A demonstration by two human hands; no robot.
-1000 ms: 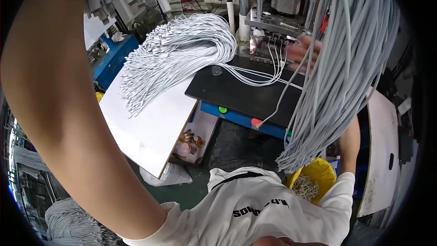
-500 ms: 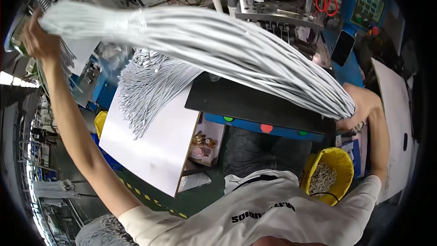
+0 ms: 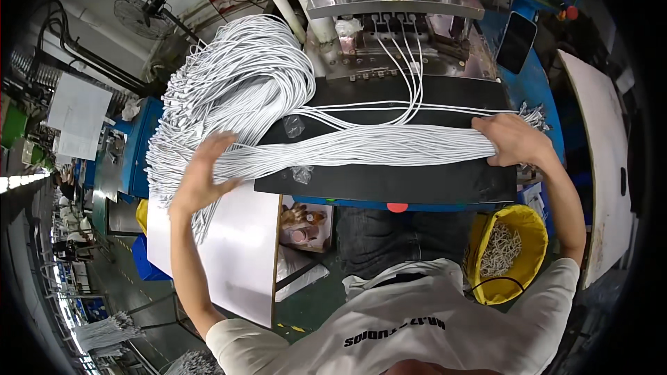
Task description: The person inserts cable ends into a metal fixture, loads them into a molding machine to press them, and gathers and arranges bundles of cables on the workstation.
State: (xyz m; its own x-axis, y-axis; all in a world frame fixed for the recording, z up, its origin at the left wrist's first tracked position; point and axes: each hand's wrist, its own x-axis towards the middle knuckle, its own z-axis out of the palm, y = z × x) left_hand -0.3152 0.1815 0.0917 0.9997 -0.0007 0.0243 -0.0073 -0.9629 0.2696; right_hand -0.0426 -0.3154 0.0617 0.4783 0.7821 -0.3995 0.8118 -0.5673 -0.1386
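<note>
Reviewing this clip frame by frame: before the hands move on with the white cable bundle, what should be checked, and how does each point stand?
1. White cable bundle lies flat across the black mat: ok.
2. Right hand presses the bundle's right end: ok.
3. Left hand rests open on the bundle's left part: ok.
4. Connector ends lined up evenly: cannot tell, mostly hidden by the hand.
5. Cables fed into the machine fixture kept apart from the bundle: not ok, they run alongside it on the mat.
6. Small clear bags away from the bundle: not ok, one lies on each side.
</note>
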